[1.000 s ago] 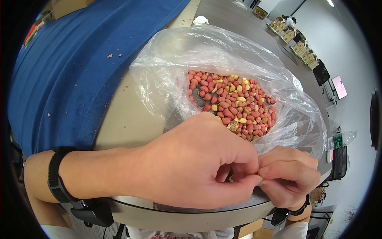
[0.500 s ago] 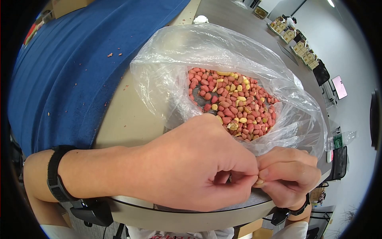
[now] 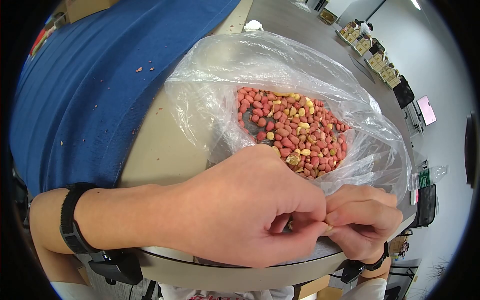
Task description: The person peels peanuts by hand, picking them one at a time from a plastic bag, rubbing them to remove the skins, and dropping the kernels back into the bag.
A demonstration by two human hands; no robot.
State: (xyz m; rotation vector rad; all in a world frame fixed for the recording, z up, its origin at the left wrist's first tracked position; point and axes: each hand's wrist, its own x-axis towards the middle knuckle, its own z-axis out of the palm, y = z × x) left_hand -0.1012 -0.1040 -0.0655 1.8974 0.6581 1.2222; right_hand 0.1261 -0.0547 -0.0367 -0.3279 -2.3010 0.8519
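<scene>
A clear plastic bag (image 3: 215,65) lies spread on the table, its mouth wide around many red-skinned peanuts (image 3: 285,132) with some yellowish peeled ones among them. In front of the bag, my left hand (image 3: 260,210) is closed in a pinch, fingertips meeting those of my right hand (image 3: 365,215). Between the fingertips shows a small pale piece (image 3: 329,227), probably a peanut, mostly covered by the fingers. My right hand is closed too, thumb and fingers pressed together at the piece.
Blue cloth (image 3: 90,100) with skin crumbs covers the left side of the table (image 3: 155,145). A white crumpled object (image 3: 253,25) sits behind the bag. A plastic bottle (image 3: 430,177), chairs and small boxes (image 3: 357,37) stand at the right and far side.
My hands remain pinched together with only a slight shift of the fingers. Less of the small pale piece shows between the fingertips.
</scene>
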